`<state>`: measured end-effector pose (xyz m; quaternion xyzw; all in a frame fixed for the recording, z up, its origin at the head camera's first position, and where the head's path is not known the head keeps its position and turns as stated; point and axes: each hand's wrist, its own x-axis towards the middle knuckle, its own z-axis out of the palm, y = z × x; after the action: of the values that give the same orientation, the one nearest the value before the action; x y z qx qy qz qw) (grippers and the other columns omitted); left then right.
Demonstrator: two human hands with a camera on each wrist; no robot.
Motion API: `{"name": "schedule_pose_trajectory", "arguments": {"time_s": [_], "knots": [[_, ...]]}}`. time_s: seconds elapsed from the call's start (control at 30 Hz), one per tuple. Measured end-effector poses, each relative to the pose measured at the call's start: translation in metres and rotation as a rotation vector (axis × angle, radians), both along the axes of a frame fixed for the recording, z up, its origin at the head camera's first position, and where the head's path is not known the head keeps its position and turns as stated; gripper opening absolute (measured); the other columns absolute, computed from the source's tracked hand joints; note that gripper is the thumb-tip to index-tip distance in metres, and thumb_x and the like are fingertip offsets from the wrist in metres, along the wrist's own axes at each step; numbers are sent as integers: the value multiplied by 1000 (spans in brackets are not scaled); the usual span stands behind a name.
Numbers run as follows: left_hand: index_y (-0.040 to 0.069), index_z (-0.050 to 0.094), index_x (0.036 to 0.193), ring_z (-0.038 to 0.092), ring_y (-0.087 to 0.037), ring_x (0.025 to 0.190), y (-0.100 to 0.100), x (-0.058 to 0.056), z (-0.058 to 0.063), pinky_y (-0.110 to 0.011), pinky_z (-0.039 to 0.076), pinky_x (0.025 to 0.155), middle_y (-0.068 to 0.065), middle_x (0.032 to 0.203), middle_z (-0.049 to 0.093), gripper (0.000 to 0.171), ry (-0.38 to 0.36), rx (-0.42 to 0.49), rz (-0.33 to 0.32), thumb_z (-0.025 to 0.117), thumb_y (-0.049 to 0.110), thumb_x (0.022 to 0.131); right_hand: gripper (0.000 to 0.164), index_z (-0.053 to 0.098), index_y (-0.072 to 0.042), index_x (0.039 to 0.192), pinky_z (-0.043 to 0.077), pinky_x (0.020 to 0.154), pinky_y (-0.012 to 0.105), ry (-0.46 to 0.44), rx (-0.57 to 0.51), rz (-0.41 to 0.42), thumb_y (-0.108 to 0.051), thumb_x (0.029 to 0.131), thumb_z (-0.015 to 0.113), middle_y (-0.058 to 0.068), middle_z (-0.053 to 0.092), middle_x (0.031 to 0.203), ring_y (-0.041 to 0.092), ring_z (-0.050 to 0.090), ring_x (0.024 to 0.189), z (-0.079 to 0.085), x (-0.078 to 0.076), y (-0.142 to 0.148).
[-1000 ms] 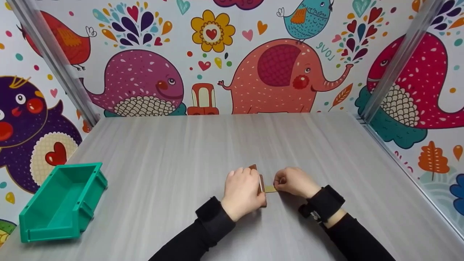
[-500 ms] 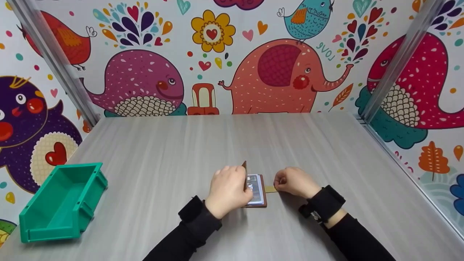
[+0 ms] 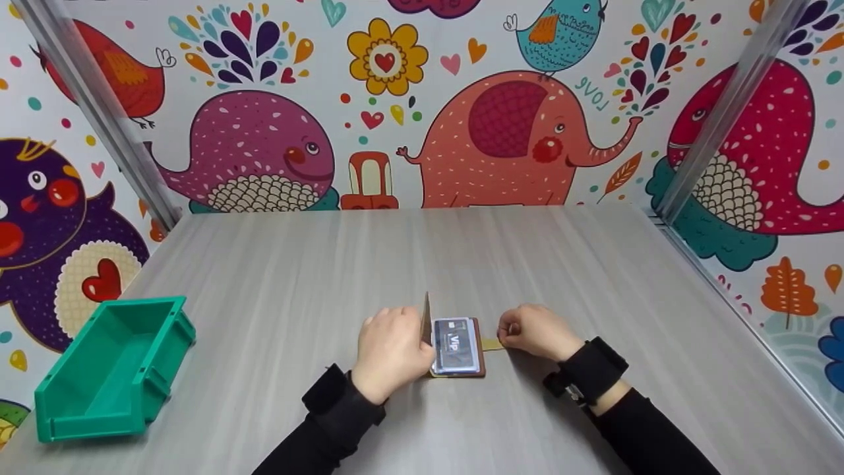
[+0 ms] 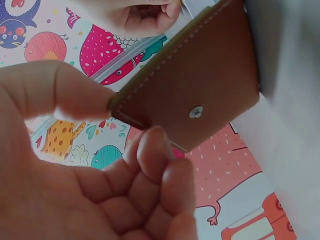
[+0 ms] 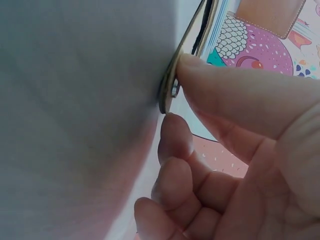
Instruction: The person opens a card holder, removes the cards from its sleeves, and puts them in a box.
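A brown leather card holder [image 4: 215, 75] lies on the table with its cover raised upright. Inside, a dark card [image 3: 455, 348] marked "Vip" shows under clear plastic. My left hand [image 3: 390, 349] pinches the raised cover by its edge between thumb and finger. A metal snap [image 4: 196, 112] sits on the cover's outer face in the left wrist view. From the holder's right side runs a short tan strap [image 3: 492, 344]. My right hand [image 3: 542, 332] holds that strap's end, the thumb on it and a fingertip at its tip, close to the tabletop.
A green plastic bin [image 3: 109, 369] stands at the table's left side. The pale wood-grain table [image 3: 316, 264] is bordered by printed cartoon walls [image 3: 277, 152] at the back and sides.
My left hand has moved left, swinging the holder's cover up and open, and the card inside has come into view. My right hand has stayed in place on the strap.
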<state>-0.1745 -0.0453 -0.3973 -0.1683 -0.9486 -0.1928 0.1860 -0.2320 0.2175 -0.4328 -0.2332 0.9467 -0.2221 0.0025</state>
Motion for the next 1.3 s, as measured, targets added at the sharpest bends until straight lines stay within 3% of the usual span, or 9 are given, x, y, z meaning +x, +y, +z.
{"name": "schedule_pose_trajectory", "arguments": {"time_s": [0.17,0.4,0.7,0.9,1.3], "knots": [[8,56,72,56,-27,64,-9,-2,-1,-43,44,61,-3,66,54,13,-46,-10,20,64,9,62,18,65,-18,71,38,61,31,8,0,10,-2,74,72,-10,52,65,9,44,62,1,1,0],[11,52,69,53,-25,62,-24,-3,1,-43,43,60,0,65,49,15,-185,-65,46,66,9,63,17,65,-17,71,39,63,32,16,7,15,-2,75,72,-10,53,66,9,45,63,0,0,2],[14,56,70,54,-22,61,-41,-15,-8,-42,44,57,1,68,57,11,-317,-86,17,67,14,68,17,64,-16,71,41,64,33,33,19,-4,-2,74,73,-8,53,68,11,46,65,-1,-2,2],[16,44,58,48,-19,56,-46,-22,-13,-39,41,53,2,59,47,28,-426,-109,39,66,17,75,17,65,-17,71,41,63,34,29,22,-33,-2,74,73,-8,54,69,11,47,65,-1,-2,2],[15,45,59,47,-17,57,-48,-26,-19,-39,43,53,1,63,49,25,-450,-137,37,65,14,75,15,66,-19,71,42,62,34,14,41,-88,-6,75,73,-7,53,70,12,48,65,0,-2,0]]}}
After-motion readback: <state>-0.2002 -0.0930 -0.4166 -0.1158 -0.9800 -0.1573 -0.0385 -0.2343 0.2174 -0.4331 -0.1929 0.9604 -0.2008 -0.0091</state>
